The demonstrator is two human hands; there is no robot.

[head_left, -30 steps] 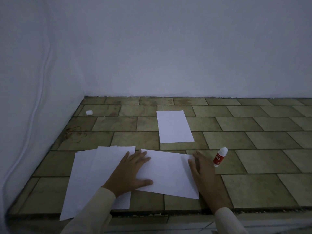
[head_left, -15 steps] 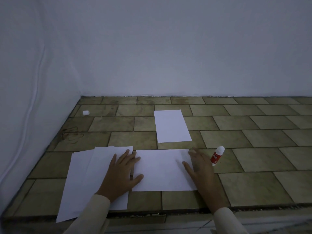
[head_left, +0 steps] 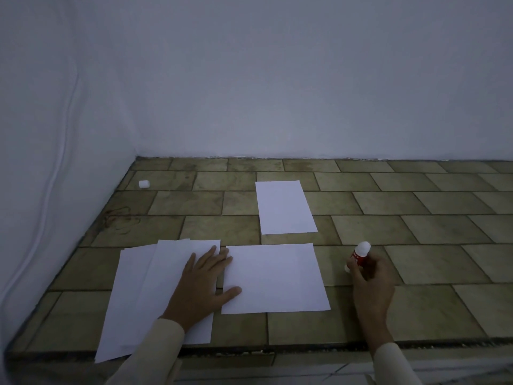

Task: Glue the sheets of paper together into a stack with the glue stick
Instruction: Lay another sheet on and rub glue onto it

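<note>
The glue stick [head_left: 360,255] is gripped by the right hand [head_left: 370,284]. The fingers are curled round its red body, and its white end projects beyond the fingertips. Whether it is lifted clear of the tiled surface [head_left: 430,309] cannot be told. The left hand [head_left: 200,284] is laid flat with the fingers straight and spread. Its palm is rested on the fanned pile of sheets [head_left: 144,287], and the thumb and fingertips are pressed onto the left margin of the single sheet [head_left: 277,279].

That sheet is pinned on one side only. If glue is drawn across it towards the left fingers, the paper is likely to be buckled or swung round. If a stroke is carried past the margin, the tile may be smeared and the sheet stuck down to it. The pile under the palm is not squared, so its sheets could be skewed further by any sideways push. Whether the stick is capped cannot be told; a small white object [head_left: 144,184], well beyond the left fingertips, may be a cap.

The front edge [head_left: 305,346] of the surface is found just behind both wrists, and the pile's near corner appears to overhang it, so a backward pull risks sheets being dropped. Bare tile is offered to the right of the right fingers and ahead of them. A far sheet [head_left: 286,207] lies beyond the fingertips, between the hands. The wall [head_left: 69,190] closes the room past the pile.
</note>
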